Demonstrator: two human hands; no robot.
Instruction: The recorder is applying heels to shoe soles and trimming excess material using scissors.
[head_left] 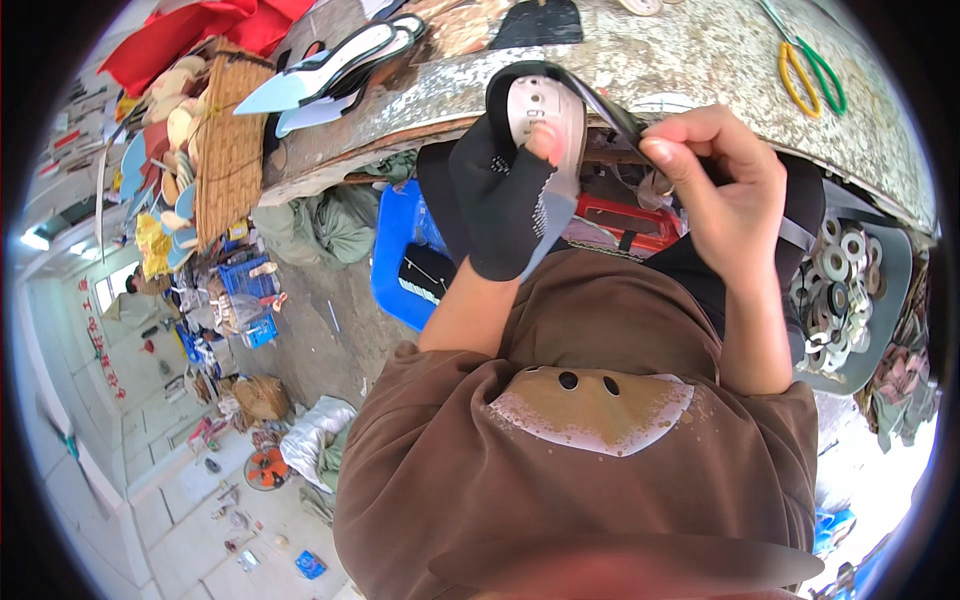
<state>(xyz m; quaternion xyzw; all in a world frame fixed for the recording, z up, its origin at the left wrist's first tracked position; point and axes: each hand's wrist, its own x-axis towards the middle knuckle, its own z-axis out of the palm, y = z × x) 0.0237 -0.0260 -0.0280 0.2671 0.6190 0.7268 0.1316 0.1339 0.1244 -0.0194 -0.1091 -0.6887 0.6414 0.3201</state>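
My left hand (503, 205), in a black fingerless glove with white dots, is closed on a pale shoe insole (565, 125). Its bare thumb presses on the insole's upper face. Around the rounded far end of the insole runs a black edging strip (598, 100), which leads away to the right. My right hand (728, 190) pinches the loose end of that strip between thumb and forefinger. Both hands are above my lap, just in front of the worktable's near edge.
On the worn worktable (660, 55) lie scissors (812, 75) with yellow and green handles and a stack of insoles (335, 70). A blue bin (390, 255) stands low left, a grey bin (880, 330) of tape rolls low right. A woven basket (232, 145) stands left.
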